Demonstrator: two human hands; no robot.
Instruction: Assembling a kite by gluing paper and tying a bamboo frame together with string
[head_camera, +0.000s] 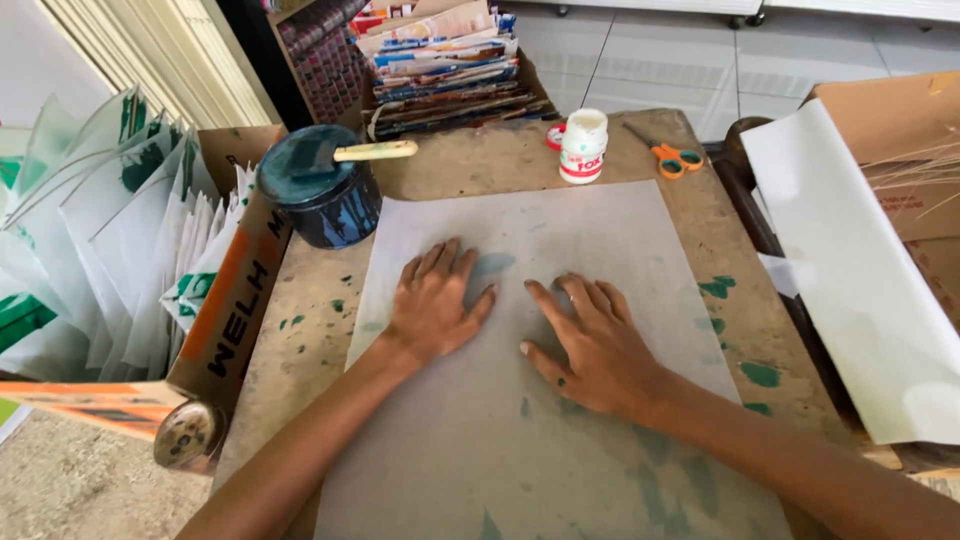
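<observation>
Tiled floor showing at far edge; brown worktop (330, 300) in the middle, spotted with green paint. Lying flat across the worktop, from mid-depth to the near edge: a large sheet of thin translucent paper (600, 230), green marks showing faintly through it.

Pressing down on the sheet side by side: left hand (432, 305) and right hand (590, 350), both palms flat, fingers spread, nothing pinched in either grip.

Handling, as a judgement: looking very light, limp, easily creased or torn, likely sliding freely on the board. Best taken at a free edge or corner with a gentle pinch, or shifted under flat palms; no lifting from the middle.

Sitting around it:
- dark blue paint tin (322, 195) just beyond the sheet's far left corner, brush (370, 152) resting across its top
- white glue bottle (583, 145) with red label just past the far edge
- orange-handled scissors (668, 155) right of the bottle
- stack of printed papers (450, 60) in a box, far centre
- cardboard box (235, 290) on the left, holding upright white-and-green folded sheets (110, 220)
- big white sheet (850, 270) draped over a box on the right

Nothing resting on the paper itself apart from the hands; the tin crowding the far left corner most closely.
</observation>
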